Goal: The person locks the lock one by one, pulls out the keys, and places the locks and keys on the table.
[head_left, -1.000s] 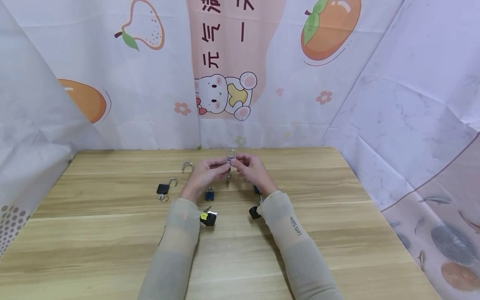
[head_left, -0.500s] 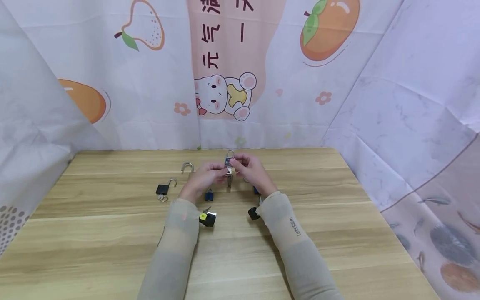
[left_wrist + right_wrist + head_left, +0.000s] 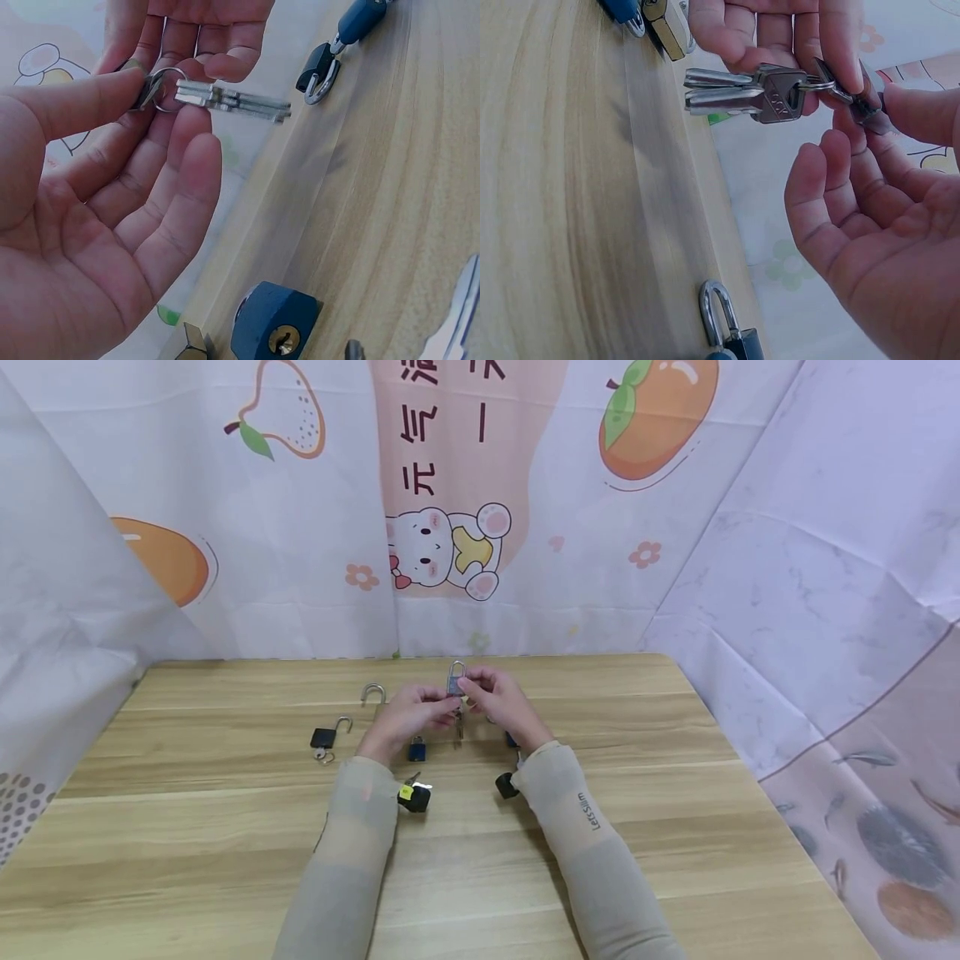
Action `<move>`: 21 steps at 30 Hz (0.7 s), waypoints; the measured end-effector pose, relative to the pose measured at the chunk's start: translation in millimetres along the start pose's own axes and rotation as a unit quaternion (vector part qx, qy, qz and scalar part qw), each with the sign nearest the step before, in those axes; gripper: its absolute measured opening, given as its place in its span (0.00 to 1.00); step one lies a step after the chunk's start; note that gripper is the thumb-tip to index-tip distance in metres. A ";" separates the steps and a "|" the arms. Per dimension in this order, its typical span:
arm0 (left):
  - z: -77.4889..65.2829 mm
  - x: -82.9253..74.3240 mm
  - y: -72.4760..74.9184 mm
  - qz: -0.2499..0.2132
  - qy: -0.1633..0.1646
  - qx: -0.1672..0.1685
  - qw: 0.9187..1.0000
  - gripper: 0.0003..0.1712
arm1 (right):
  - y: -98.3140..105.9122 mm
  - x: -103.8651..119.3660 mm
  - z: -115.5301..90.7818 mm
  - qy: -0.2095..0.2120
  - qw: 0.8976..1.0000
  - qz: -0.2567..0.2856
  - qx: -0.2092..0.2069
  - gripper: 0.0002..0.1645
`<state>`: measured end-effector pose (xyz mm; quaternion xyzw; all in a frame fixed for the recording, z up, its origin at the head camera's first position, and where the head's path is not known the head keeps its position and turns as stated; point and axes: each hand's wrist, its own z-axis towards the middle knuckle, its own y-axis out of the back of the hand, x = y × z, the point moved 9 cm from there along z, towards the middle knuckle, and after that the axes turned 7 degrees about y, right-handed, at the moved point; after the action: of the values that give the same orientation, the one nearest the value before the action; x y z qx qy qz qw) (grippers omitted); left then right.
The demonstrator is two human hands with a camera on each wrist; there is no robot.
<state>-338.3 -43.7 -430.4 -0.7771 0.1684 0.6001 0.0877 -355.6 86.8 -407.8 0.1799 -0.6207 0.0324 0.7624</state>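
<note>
My right hand holds a small silver padlock upright, its shackle closed and pointing up, thumb on the body. My left hand pinches at the padlock's lower end, where a key seems to sit; fingers hide the keyhole. From there a ring of spare keys hangs below both hands. In the left wrist view, the spare keys dangle from a thin ring between the two hands. Beneath my left hand, a blue padlock stands on the wooden table.
Left of my hands lies a black padlock with its shackle swung out and keys attached. A brass padlock stands behind my left hand, its raised shackle showing. Another blue padlock is partly hidden by my right wrist. A patterned curtain hangs behind.
My left hand has moved down from the padlock's body to its lower end by the keys. The padlock has shifted slightly left and its face has turned into view.
</note>
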 end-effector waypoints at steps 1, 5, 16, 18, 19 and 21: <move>0.1 -0.2 -0.3 0.000 -0.001 0.001 1.000 0.15 | 0.0 0.1 -0.2 0.000 1.000 -0.001 0.001 0.16; 0.0 -1.0 -1.5 0.003 -0.005 0.005 1.000 0.14 | -0.4 1.1 -0.5 0.000 1.000 -0.003 0.009 0.16; -2.5 8.6 -15.5 0.028 0.032 0.078 0.996 0.19 | 20.9 6.0 -3.9 -0.013 0.998 0.026 -0.059 0.18; -4.0 10.1 -19.7 0.045 0.033 0.104 0.993 0.16 | 18.6 6.5 -3.4 -0.011 0.998 0.023 -0.049 0.18; -5.2 11.0 -22.1 0.058 0.034 0.119 0.991 0.15 | 16.8 6.0 -3.2 -0.013 0.999 0.022 -0.043 0.17; -8.7 12.6 -27.8 0.082 0.039 0.151 0.984 0.13 | 13.4 4.6 -3.0 -0.017 0.999 0.017 -0.032 0.17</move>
<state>-317.4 -22.9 -442.1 -0.7612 0.3239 0.5420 0.1481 -355.3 99.5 -400.8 0.1455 -0.6375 0.0219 0.7563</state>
